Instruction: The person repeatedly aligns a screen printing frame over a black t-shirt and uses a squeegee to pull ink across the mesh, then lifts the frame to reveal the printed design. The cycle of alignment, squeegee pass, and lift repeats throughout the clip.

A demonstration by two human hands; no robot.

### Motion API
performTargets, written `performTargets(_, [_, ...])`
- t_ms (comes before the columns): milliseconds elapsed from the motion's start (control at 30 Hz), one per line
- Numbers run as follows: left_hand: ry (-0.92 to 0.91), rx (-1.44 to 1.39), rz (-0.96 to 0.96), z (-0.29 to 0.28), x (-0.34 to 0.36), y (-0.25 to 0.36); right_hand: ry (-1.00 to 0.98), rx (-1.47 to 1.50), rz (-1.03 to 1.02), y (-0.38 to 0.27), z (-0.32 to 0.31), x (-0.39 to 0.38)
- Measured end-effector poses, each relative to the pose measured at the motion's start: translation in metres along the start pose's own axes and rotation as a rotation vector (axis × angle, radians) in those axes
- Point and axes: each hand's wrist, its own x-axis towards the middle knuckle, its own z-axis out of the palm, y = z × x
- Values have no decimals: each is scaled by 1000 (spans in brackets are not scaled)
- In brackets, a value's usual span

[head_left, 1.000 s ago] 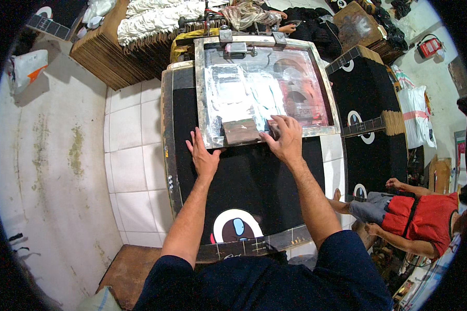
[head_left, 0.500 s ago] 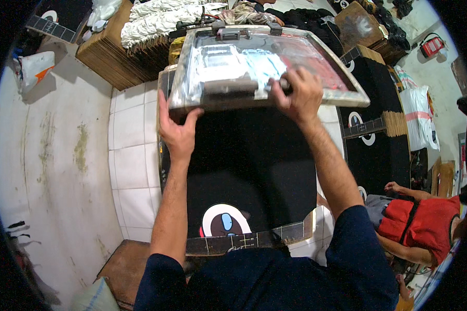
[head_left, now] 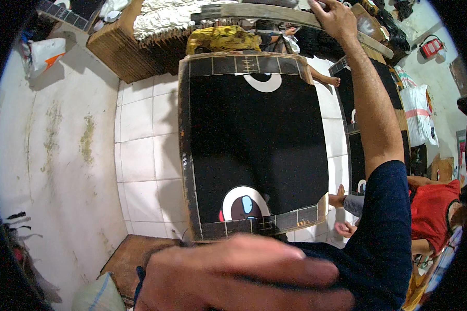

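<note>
My right hand [head_left: 339,23] is at the far side, its fingers round the near edge of a wooden screen-printing frame [head_left: 280,15], seen almost edge-on and partly cut off by the top of the picture. Very close and blurred, my left hand [head_left: 244,272] crosses the lower middle with fingers stretched to the right, nothing visible in it. Between the hands lies black fabric [head_left: 257,135] on a flat board [head_left: 184,140]. A white ring print with a blue shape [head_left: 247,206] shows at its near end, and part of another white ring [head_left: 270,85] at its far end.
Stacked boards [head_left: 135,54] with white cloth stand at the far left, a yellow cloth [head_left: 223,39] beside them. More black printed panels [head_left: 368,155] lie along the right. A person in red [head_left: 437,207] sits at right; another person's foot [head_left: 333,81] shows beyond the board.
The frame has gone up and away from over the fabric, uncovering its far end. My right hand moved from inside the frame to its edge; my left hand left the frame and came close.
</note>
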Motion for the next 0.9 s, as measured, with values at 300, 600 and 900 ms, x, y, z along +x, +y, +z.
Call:
performTargets(300, [-38,-481,-181,-3,13,57,6,-48,35,-8,-2,18])
performTargets(600, [-504,575,-374,33,25,97,-41,-57,46,-2,-2,35])
performTargets(900, [-258,704,-119,45,-24,82,-15,32,14,-61,14,12])
